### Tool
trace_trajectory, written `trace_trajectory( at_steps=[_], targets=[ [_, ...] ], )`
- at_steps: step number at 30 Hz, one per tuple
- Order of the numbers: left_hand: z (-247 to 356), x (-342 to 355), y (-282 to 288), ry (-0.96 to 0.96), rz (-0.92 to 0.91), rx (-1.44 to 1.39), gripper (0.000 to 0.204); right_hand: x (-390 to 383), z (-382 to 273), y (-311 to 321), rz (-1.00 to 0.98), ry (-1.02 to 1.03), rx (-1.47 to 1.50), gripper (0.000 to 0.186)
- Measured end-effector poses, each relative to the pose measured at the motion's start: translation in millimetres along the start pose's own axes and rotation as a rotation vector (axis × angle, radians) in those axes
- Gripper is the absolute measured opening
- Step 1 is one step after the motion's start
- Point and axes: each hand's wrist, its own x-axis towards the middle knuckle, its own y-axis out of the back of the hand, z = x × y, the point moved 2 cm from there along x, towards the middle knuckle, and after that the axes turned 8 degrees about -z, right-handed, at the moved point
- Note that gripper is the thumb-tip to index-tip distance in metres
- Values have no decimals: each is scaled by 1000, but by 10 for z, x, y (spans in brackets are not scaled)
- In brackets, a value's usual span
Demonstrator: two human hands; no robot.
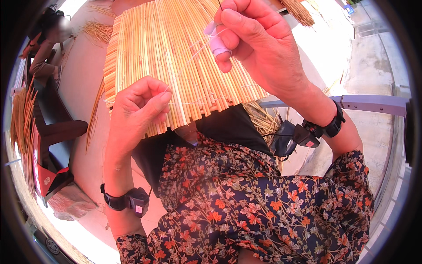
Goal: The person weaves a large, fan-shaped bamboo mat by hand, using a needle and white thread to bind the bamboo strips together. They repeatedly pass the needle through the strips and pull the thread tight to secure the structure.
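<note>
A mat of pale yellow reed stalks (162, 48) lies in front of me, its uneven near edge over my lap. White thread (190, 59) stretches from my left hand across the mat up to my right hand. At the mat's near left part, my left hand (134, 105) is closed, thumb and forefinger pinching the thread. My right hand (270, 48) is raised above the mat's right side, pinching a thin dark needle-like piece (220, 5) cut off by the top edge. Light purple wrapping (216, 44) covers one of its fingers.
Loose stalks (97, 31) lie on the floor beyond the mat, and a bundle of stalks (298, 12) is at upper right. More stalks (22, 119) stand by a dark bench (55, 105) on the left. A person (44, 57) sits at far left. A grey bar (373, 104) extends at right.
</note>
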Motion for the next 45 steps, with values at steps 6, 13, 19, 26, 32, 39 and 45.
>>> trace_trajectory(
  at_steps=[6,13,19,26,32,39,45],
  targets=[
    [181,-40,-97,82,-80,4,20,-123,-131,-127,-60,-47,229,12],
    [485,-84,-277,19,-36,-32,28,-204,-135,-221,-155,-25,316,12],
    [542,-46,-345,-34,-77,-183,34,-222,-128,-206,-194,-17,293,12],
    [502,-4,-339,-116,114,-164,31,-202,-149,-229,-204,-24,295,12],
    [566,-49,-385,-398,274,-80,27,-193,-186,-233,-184,-82,230,14],
    [482,-26,-488,-273,106,-26,13,-57,-231,-328,-47,-127,28,19],
    [387,-8,-428,-253,90,-216,12,-30,-106,-124,88,-146,-115,19]
  ],
)
